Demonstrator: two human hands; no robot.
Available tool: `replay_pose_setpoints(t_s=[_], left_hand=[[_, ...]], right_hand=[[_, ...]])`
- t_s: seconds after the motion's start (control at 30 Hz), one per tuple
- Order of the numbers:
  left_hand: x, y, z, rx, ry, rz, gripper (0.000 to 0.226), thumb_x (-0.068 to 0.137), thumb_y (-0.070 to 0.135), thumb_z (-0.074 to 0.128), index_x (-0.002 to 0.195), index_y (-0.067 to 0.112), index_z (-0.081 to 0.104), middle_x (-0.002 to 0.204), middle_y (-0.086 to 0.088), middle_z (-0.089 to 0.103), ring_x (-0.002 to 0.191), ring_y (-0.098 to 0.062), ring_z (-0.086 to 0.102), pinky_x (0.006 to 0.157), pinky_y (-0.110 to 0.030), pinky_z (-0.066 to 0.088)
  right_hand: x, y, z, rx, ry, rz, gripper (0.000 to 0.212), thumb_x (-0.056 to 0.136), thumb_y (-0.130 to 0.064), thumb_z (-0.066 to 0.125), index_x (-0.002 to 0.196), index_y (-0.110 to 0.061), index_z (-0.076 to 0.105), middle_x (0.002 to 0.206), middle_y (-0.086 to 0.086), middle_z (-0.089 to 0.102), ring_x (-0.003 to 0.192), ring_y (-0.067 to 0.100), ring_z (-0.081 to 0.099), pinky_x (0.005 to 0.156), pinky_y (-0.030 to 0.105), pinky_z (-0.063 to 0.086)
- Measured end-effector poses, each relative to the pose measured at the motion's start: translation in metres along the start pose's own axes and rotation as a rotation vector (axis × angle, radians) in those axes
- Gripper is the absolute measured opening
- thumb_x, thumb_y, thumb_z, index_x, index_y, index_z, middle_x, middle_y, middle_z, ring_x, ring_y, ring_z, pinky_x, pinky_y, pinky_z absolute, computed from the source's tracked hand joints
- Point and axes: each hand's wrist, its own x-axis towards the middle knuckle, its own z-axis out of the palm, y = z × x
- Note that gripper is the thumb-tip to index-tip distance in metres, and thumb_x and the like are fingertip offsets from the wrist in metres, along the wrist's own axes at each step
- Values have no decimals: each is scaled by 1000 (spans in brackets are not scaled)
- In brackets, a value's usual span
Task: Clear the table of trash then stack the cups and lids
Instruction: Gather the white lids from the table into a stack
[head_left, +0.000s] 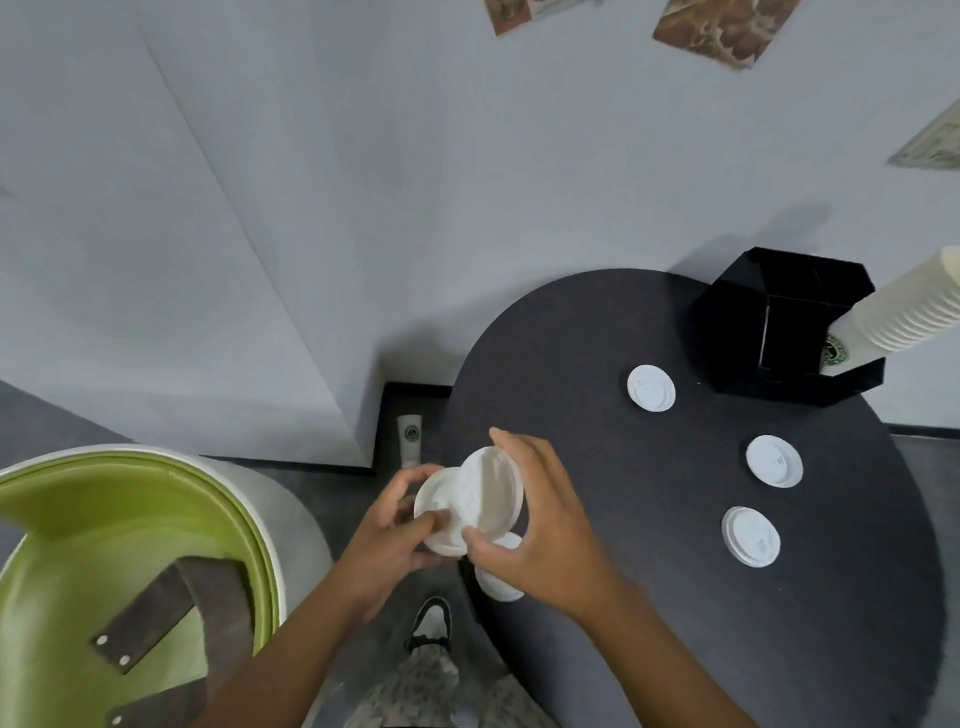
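My left hand (387, 540) grips a white lid (439, 512) at the left edge of the round dark table (649, 597). A second white lid (493, 491), tilted against the first, is pinched by my right hand (540, 525). Under my right hand another lid (501, 577) lies on the table, partly hidden. Three more white lids lie flat on the table: one at the back (651, 388), one on the right (774, 461) and one nearer me (750, 536). A tall stack of white paper cups (904, 317) leans out of a black holder (779, 322).
A single paper cup (410, 439) lies on the floor by the wall, left of the table. A green-seated round chair (130, 561) stands at the lower left. My shoe (431, 623) is below the table edge. Pictures hang on the grey wall.
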Motion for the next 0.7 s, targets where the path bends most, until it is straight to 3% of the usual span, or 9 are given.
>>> replay_pose_setpoints(t_s=[0.13,0.2,0.3,0.37,0.53,0.7], left_hand=[[5,12,31,14,-51,23,27,102,7,59,124,22,65,123,-11,71,112,-33,71,83,-48,61],[5,16,42,10,-59,23,22,106,19,52,125,20,65,124,-9,71,115,-32,70,86,-50,61],[5,17,49,13,-85,4,33,109,34,42,128,20,64,128,-11,69,118,-31,68,94,-55,59],[5,16,51,9,-113,-3,32,106,38,50,129,19,63,128,-14,68,117,-32,69,91,-52,60],[6,7,47,26,-126,-21,36,92,9,73,124,23,65,120,-14,72,111,-36,72,86,-51,61],[6,-4,25,-44,-19,-47,41,86,7,74,122,26,67,125,-14,69,113,-38,70,84,-55,61]], right_hand=[[-9,-4,-9,-62,9,1,87,76,-50,70,152,-32,32,147,-21,33,133,7,44,101,34,51],[-12,-2,-15,-57,33,10,86,76,-53,69,152,-32,33,149,-21,34,135,7,43,103,34,50],[-17,3,-20,-79,39,12,87,77,-50,71,153,-33,31,150,-23,32,138,5,39,108,33,46],[-19,4,-20,-108,31,16,87,79,-49,72,153,-35,29,151,-25,31,137,2,36,107,31,45],[-22,10,-9,-114,8,-11,84,82,-48,72,153,-35,29,152,-24,31,136,3,37,107,31,46],[-29,38,6,81,90,92,78,83,-43,74,151,-30,38,156,-17,26,148,7,28,119,22,30]])
